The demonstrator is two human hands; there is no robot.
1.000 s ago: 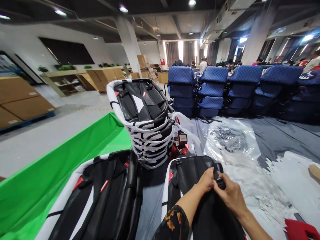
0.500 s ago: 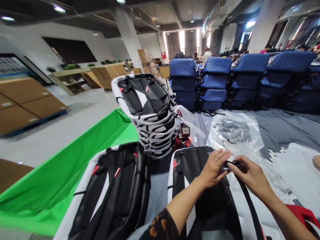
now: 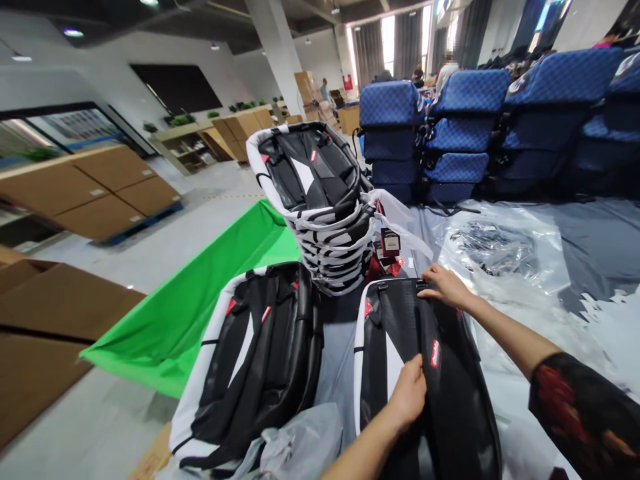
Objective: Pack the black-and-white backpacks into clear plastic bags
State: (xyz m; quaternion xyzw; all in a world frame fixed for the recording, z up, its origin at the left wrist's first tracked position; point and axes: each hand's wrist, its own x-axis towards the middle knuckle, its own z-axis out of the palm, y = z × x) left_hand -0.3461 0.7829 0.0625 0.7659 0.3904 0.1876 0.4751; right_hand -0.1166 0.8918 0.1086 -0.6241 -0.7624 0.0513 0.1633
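Note:
A black and white backpack [image 3: 450,393] lies back-up in front of me on the grey table cover. My left hand [image 3: 409,393] rests on its back panel beside the shoulder strap [image 3: 436,347], with the fingers curled onto the strap's edge. My right hand [image 3: 445,287] lies at the top of the backpack where the strap starts, fingers bent over the edge. A second backpack of the same kind [image 3: 260,360] lies to the left. Behind them stands a pile of several such backpacks [image 3: 320,207].
Clear plastic bags [image 3: 500,253] and white paper lie to the right on the grey cover. Stacks of blue bags [image 3: 450,127] line the back. A green cloth [image 3: 200,300] hangs on the left, with cardboard boxes [image 3: 100,193] on the floor beyond. People stand far off.
Both hands let go of the strap buckle they held together. My left hand dropped lower onto the back panel, my right hand went to the top edge. The view turned left and down.

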